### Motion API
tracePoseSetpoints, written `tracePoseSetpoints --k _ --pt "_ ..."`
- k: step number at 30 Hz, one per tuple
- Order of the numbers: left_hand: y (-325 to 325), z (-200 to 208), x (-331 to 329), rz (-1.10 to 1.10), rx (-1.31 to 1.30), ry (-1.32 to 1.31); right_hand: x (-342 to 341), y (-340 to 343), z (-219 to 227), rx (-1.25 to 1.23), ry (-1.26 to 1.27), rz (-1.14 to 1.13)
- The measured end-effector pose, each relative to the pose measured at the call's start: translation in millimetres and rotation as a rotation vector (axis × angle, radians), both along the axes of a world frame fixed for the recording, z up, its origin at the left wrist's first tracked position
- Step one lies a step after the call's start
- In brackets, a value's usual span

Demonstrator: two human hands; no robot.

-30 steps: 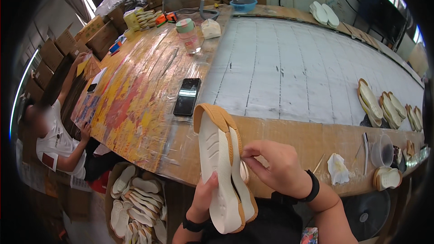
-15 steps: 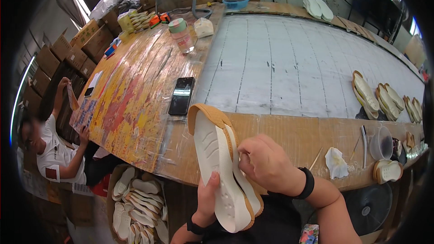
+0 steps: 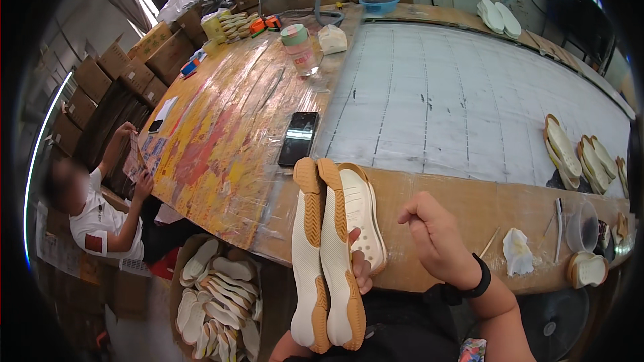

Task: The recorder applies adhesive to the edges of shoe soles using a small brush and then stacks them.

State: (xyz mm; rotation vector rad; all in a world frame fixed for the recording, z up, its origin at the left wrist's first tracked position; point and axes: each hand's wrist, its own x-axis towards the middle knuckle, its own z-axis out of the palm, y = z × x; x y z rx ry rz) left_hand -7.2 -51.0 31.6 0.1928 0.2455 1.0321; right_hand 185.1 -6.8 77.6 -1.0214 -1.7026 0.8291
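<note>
The soles (image 3: pixel 340 248) are held side by side at the near edge of the surface (image 3: pixel 463 204), long axes running away from the person, far ends leaning slightly left. The left hand (image 3: pixel 361 268), the nearer, grips them, fingers wrapped at their right side. They lie left of the right hand (image 3: pixel 436 238), apart; its fingers curl narrow, contents unclear.

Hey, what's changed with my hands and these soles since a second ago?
Your left hand has turned the pair of soles, so their outer sides now show instead of the inside. Your right hand has moved away from them, rightward. The phone and jar stayed put.
</note>
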Motion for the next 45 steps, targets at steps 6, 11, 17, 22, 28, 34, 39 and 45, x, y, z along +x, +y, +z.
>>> tracePoseSetpoints --k 6,11,17,22,28,34,39,45 --pt "5 1 -5 -0.058 0.114 -0.052 3 9 0 -0.183 -0.036 -0.085" --pt "5 -14 -4 -0.022 0.214 -0.106 13 30 -3 0.301 -0.13 -0.29" --pt "-7 -31 -8 0.2 0.294 0.217 -18 -10 25 0.047 0.175 0.096" --pt "-9 -48 -34 0.133 0.247 0.561 -29 -11 28 0.092 0.118 0.065" --pt "-6 -11 -20 0.298 0.228 0.72 -31 -10 26 0.122 0.074 0.034" --pt "-6 -6 -23 0.387 0.281 0.816 -31 -11 28 0.114 -0.008 0.014" --pt "-2 2 -21 0.427 0.368 0.887 -40 -7 19 0.197 0.021 -0.089" --pt "-8 1 5 0.463 0.192 0.647 -44 -7 10 0.145 0.183 -0.017"
